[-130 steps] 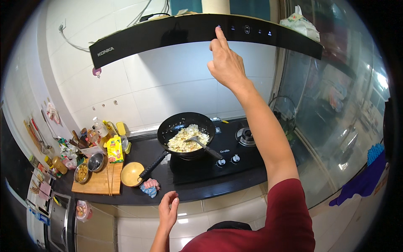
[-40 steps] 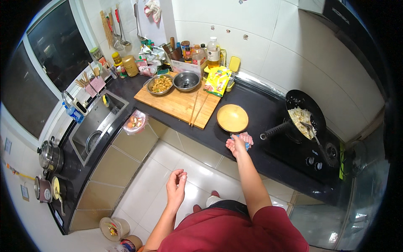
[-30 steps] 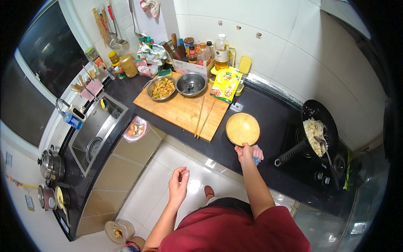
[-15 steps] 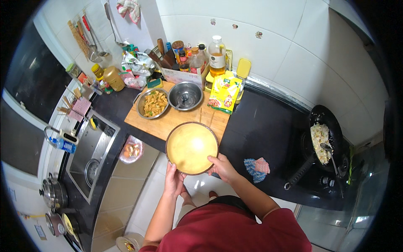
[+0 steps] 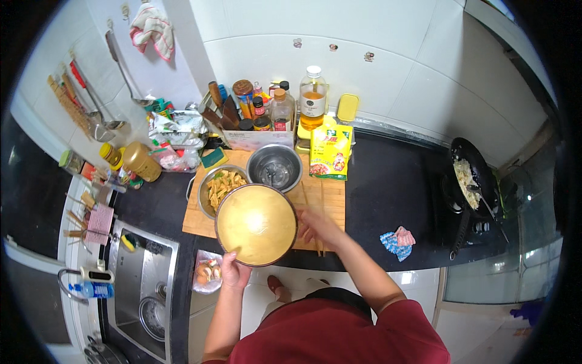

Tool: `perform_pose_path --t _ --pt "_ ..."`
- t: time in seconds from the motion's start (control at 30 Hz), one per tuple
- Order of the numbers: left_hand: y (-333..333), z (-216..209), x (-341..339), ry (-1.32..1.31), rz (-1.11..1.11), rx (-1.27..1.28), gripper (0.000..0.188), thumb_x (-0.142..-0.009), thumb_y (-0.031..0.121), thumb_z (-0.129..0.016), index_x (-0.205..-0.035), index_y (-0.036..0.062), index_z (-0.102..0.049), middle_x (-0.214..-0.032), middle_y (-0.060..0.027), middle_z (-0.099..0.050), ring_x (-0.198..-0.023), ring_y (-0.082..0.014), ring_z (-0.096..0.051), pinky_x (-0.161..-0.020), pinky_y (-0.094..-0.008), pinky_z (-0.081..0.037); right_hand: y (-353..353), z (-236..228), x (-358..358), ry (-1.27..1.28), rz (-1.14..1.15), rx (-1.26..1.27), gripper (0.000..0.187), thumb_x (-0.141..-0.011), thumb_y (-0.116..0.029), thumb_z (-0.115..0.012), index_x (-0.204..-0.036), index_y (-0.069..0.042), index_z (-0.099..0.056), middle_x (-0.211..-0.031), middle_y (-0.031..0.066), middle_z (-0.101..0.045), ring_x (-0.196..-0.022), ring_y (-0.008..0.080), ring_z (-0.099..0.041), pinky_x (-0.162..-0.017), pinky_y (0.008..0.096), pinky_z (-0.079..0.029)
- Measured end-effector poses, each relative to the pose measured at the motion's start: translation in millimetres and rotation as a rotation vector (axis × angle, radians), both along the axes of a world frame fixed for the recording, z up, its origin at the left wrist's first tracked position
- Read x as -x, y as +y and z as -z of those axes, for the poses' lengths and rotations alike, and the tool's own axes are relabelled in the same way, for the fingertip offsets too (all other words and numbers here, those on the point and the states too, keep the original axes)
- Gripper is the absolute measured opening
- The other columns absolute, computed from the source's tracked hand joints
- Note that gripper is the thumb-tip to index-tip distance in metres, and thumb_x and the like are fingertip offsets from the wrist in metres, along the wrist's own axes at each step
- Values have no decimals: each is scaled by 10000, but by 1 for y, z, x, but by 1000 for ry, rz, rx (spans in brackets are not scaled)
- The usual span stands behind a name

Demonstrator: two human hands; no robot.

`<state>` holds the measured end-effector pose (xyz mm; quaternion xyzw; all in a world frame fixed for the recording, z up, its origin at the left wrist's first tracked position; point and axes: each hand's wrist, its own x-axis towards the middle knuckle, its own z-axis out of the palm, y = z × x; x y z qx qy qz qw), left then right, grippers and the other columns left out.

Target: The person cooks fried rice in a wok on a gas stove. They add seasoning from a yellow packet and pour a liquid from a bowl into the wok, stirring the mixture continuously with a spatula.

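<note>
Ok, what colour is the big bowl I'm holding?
The bowl is yellow inside with a brownish rim, seen best in the head view.

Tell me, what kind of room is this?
It looks like a home kitchen. There's a wok of food on the stove, a sink set in the dark counter, and oil and sauce bottles by the wooden cutting board.

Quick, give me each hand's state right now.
Left hand: closed on the rim of the yellow bowl, holding it up.
Right hand: over the chopsticks; grip cannot be told.
</note>
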<state>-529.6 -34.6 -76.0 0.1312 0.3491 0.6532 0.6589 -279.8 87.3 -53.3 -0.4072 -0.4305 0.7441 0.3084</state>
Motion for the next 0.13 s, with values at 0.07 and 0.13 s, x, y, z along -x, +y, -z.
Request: perform_pose_path --t 0.07,0.13 --pt "9 -7 14 9 -30 -11 754 -747 353 -629 -1415 72 -421 -1413 -119 -493 -1289 -314 -479 -1087 -486 -371 42 -1 -12 -124 221 -54 395 -989 -282 -533 -1284 -19 -535 -966 69 -652 -664 105 -611 -527 247 -514" --pt "17 -3 25 14 -18 -42 800 -749 376 -630 -1461 121 -370 -1456 -115 -449 -1326 -315 -449 -1111 -496 -349 76 16 -26 -264 372 -138 395 -991 -278 -538 -1291 -20 -529 -1033 65 -646 -645 103 -607 -531 254 -523"
